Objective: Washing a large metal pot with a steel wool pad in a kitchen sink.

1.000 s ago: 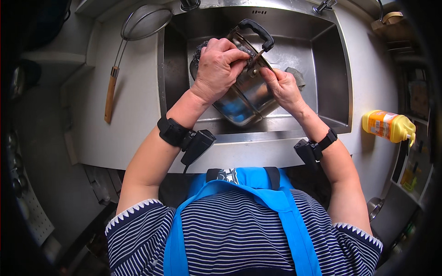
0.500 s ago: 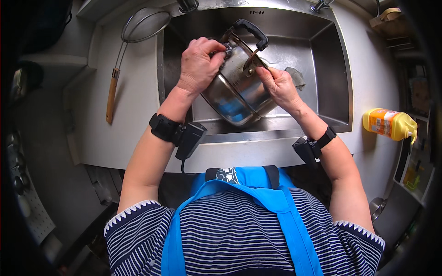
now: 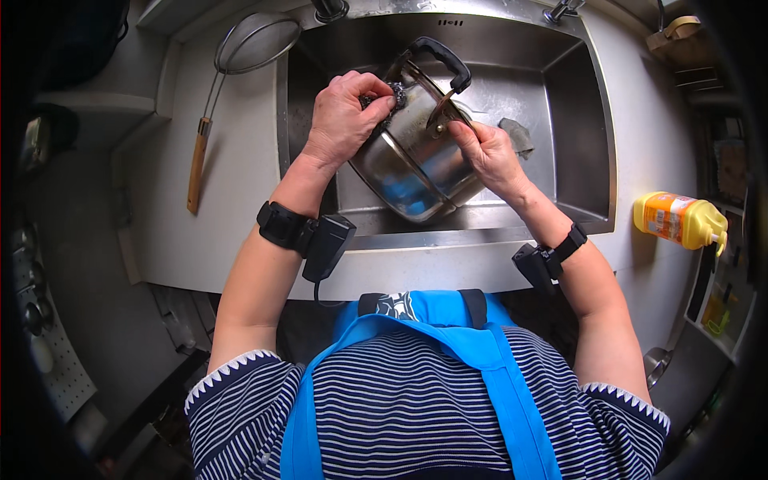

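Note:
A stainless steel pot (image 3: pixel 418 138) is tilted on its side inside the metal sink (image 3: pixel 582 132), its black loop handle (image 3: pixel 442 58) pointing up and away from me. My left hand (image 3: pixel 342 116) pinches a dark steel wool scrubber (image 3: pixel 397 98) and presses it on the pot's outer wall, left of the handle. On the other side, my right hand (image 3: pixel 490 154) grips the pot's rim beside the handle bracket, thumb on the outside. The pot hides the fingers of that hand in part. A crumpled grey-green cloth (image 3: pixel 520 138) lies on the sink floor just beyond my right hand.
A wire strainer with a wooden handle (image 3: pixel 198 164) lies on the white counter (image 3: pixel 240 160) left of the sink. At the right, a yellow pump bottle (image 3: pixel 680 219) with an orange label lies on its side. Taps (image 3: pixel 564 10) stand at the sink's far edge.
The scrubber in my left hand has moved slightly down and shows more from under my fingers. The pot and my right hand keep nearly the same pose; the whole view has shifted a little.

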Tool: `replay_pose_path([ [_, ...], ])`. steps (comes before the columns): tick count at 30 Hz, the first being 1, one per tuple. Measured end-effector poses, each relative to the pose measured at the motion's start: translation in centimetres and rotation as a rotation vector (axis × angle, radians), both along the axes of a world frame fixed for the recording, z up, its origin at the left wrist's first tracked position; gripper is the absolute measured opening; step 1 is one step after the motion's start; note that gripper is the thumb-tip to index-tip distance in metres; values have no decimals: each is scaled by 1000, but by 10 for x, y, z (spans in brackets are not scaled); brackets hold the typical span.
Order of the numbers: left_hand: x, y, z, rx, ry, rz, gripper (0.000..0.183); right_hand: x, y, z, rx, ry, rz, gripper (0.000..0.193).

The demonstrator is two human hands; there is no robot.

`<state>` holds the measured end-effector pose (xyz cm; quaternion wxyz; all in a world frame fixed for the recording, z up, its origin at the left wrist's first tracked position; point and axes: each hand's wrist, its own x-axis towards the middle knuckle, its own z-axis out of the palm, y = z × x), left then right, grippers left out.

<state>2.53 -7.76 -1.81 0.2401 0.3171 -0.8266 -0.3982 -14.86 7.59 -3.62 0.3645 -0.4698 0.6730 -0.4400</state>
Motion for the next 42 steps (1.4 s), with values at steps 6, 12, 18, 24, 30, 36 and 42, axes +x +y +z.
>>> replay_pose_path([
  [6,-4,-8,-1,64,-30,-15,14,0,-5,4,5,32,-12,32],
  [12,-5,-2,10,-75,-106,-104,15,-3,-1,3,30,17,-10,32],
  [18,-6,-18,-4,207,-34,-27,16,-3,-4,4,18,29,4,30],
  [24,-5,-9,8,86,-90,-98,17,-2,0,2,-19,3,-4,30],
  [30,-8,-12,5,233,-56,-28,20,-3,-3,5,16,33,-4,33],
  [36,-12,24,14,-225,-78,-54,14,-5,-3,2,14,25,-17,35],
  [42,-22,32,8,-353,-19,55,9,-3,-4,0,-45,-2,-20,38],
])
